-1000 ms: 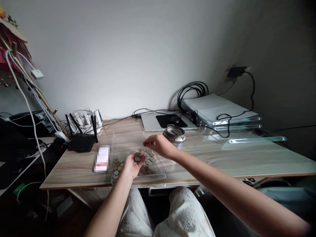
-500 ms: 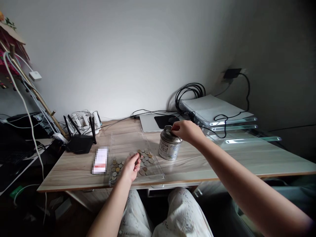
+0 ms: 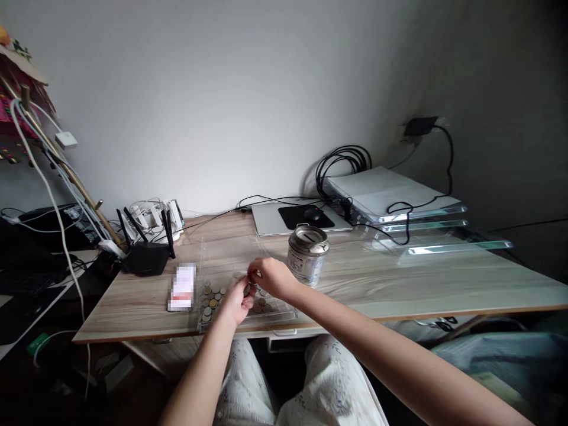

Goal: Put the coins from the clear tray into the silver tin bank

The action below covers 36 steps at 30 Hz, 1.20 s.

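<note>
Several coins (image 3: 213,303) lie on a clear plastic tray (image 3: 222,251) near the table's front edge. Above the tray, my left hand (image 3: 238,300) is closed in a pinch, with a coin partly showing at its fingers. My right hand (image 3: 274,277) meets it there, its thumb and finger pinched together; whatever is between them is too small to make out. Just behind my right hand stands a round metal tin (image 3: 307,254), upright, with a dark slot in its lid.
A phone (image 3: 181,287) lies left of the tray, with a black router (image 3: 145,257) behind it. A laptop (image 3: 266,219) with a black pad and mouse (image 3: 313,214) is at the back. Stacked clear trays (image 3: 390,192) and cables are at the right.
My right hand has left the tin's lid and come down leftward to my left hand over the coins. The slot in the lid now shows. My left hand has hardly moved.
</note>
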{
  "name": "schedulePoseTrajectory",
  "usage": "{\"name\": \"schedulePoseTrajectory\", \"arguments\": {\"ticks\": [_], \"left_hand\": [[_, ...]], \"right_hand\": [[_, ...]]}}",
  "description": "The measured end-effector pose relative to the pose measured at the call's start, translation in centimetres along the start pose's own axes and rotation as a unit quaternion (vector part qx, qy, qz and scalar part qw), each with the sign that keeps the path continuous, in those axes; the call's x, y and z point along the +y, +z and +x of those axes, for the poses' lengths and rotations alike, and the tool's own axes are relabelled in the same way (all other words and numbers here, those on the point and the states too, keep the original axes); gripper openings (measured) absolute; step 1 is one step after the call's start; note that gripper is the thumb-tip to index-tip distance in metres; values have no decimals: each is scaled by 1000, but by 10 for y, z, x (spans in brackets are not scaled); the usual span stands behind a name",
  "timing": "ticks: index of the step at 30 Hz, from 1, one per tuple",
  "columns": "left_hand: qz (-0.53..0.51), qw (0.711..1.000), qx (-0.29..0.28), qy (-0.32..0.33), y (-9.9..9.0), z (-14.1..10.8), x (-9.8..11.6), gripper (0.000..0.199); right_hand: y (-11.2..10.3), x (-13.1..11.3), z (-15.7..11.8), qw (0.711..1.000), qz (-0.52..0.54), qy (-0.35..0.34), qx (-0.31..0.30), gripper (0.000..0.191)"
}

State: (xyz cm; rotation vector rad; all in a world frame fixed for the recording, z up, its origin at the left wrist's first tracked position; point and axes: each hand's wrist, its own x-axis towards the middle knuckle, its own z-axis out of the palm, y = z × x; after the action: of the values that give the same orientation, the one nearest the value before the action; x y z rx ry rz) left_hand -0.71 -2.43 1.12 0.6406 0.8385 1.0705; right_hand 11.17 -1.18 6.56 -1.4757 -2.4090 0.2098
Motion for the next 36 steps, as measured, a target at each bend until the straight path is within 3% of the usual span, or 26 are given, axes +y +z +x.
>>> {"name": "schedulePoseTrajectory", "arguments": {"ticks": [3,5,9,13,18,21,24,26,29,31,34,36], "left_hand": [[-10,1000,0,-10,-2,1,0,12],[-23,1000,13,-15,-3,1,1,12],[-30,999,43,-4,-1,0,2,22],[2,999,50,4,2,-3,3,28],[30,999,10,27,2,-4,2,13],[61,998,-2,34,3,-5,2,22],[89,995,-28,38,4,-8,3,29],[91,994,-41,42,6,-9,3,30],[79,995,-41,42,6,-9,2,29],[68,996,-42,38,6,-8,2,27],[57,997,-46,23,4,-7,1,24],[55,997,-43,11,3,-6,1,20]], "right_hand": [[-12,5,1,999,25,4,33,21],[-32,14,0,995,29,22,95,21],[-81,50,-1,965,-16,136,223,24],[-101,86,-5,957,-87,204,187,19],[-95,99,-9,958,-112,212,157,19],[-95,92,-8,959,-113,215,148,18],[-89,74,-9,951,-121,180,221,24],[-76,57,-11,958,-95,116,243,26],[-41,31,-13,993,5,12,118,26],[-16,19,-11,997,65,-30,32,25],[5,10,-7,993,109,-42,-3,22],[2,11,-5,992,116,-31,25,19]]}}
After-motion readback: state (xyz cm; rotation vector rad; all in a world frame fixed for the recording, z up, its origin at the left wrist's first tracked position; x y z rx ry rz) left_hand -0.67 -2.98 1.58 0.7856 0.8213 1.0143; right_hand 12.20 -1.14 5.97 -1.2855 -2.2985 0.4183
